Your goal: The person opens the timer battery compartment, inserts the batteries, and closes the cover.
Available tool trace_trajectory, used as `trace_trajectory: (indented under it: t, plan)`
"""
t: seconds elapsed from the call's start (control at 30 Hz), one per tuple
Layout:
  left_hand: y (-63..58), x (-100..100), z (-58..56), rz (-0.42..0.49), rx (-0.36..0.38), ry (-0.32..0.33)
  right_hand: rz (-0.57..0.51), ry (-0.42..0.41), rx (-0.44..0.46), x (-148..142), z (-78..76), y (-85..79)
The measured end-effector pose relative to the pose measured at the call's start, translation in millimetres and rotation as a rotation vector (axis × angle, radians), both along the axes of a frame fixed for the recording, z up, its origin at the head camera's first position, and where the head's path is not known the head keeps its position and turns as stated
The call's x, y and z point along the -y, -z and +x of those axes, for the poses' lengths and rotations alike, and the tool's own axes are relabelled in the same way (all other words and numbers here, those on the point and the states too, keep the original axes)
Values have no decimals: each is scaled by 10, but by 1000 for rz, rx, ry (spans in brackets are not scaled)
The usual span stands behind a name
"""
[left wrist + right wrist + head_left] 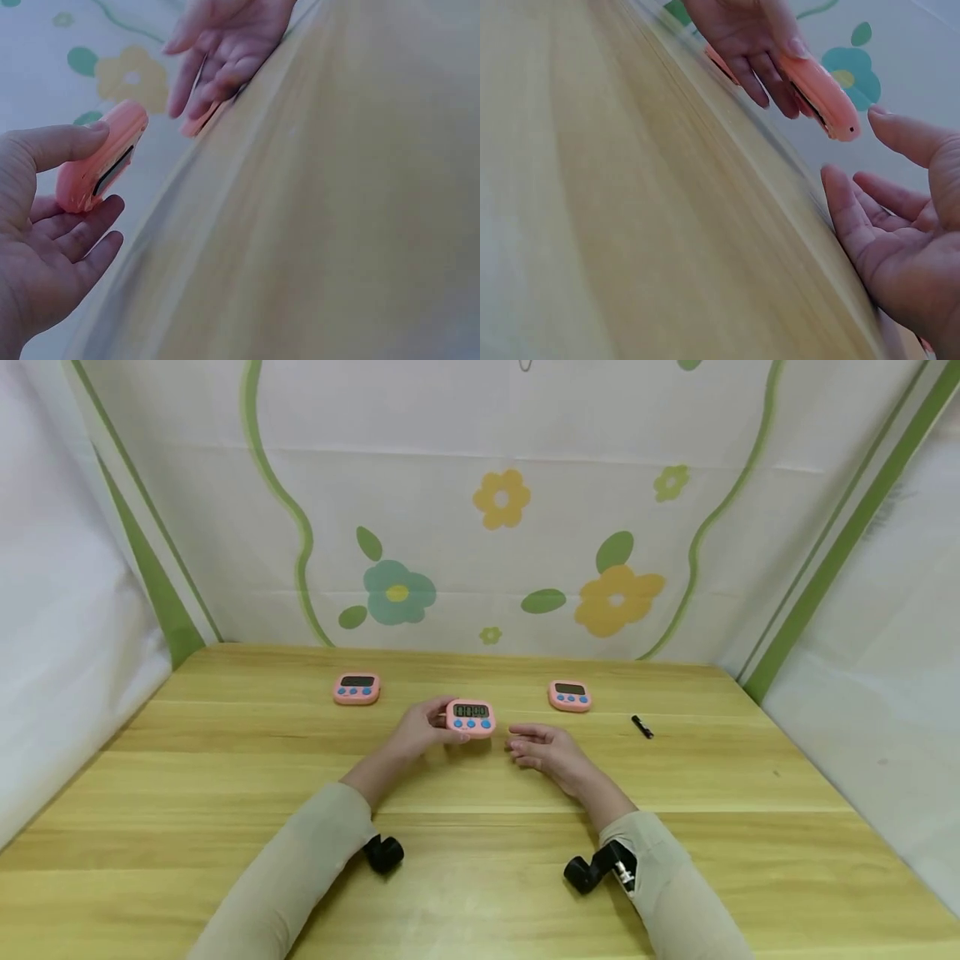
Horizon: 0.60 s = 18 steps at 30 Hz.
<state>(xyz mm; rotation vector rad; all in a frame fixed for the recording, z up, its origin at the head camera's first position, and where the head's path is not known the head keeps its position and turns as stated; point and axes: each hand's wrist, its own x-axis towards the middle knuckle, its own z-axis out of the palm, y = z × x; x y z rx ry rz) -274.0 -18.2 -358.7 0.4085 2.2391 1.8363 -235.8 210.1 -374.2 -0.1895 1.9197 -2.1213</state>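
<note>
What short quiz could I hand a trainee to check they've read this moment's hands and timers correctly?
1. Short answer: which hand holds the pink timer whose display shows zeros?
2. True or false: the right hand is touching that timer.
3. Multiple choice: in the head view, what colour is the small stick lying toward the right of the table? A) blue B) black C) pink

Key:
1. The left hand.
2. False; a gap separates them.
3. B

Timer (471,719) in left hand (420,729)
</note>
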Motion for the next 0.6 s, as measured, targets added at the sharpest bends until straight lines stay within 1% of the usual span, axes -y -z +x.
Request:
trace_trajectory:
  t: [0.03, 0.1, 0.17, 0.27, 0.33, 0.43, 0.5, 0.6]
  plan:
    - [-2, 5, -55, -12, -5, -8, -10, -9, -1, 1, 0, 0]
    - [57, 10, -202, -34, -21, -23, -26, -18, 1, 8, -2, 2]
    - [76, 12, -311, -54, -32, -30, -40, -24, 1, 12, -1, 5]
    - [94, -2, -441, -60, -43, -32, -39, -14, 6, 12, 7, 0]
    - [101, -15, -510, -53, -43, -40, -36, -6, 6, 11, 13, -5]
    - [110, -19, -584, 0, -22, -47, -35, 1, 5, 19, 19, -8]
    - [121, -11, -620, 38, -7, -44, -37, -1, 5, 30, 20, -4]
    - [140, 12, -658, 44, 0, -43, -42, 0, 13, 42, 25, 4]
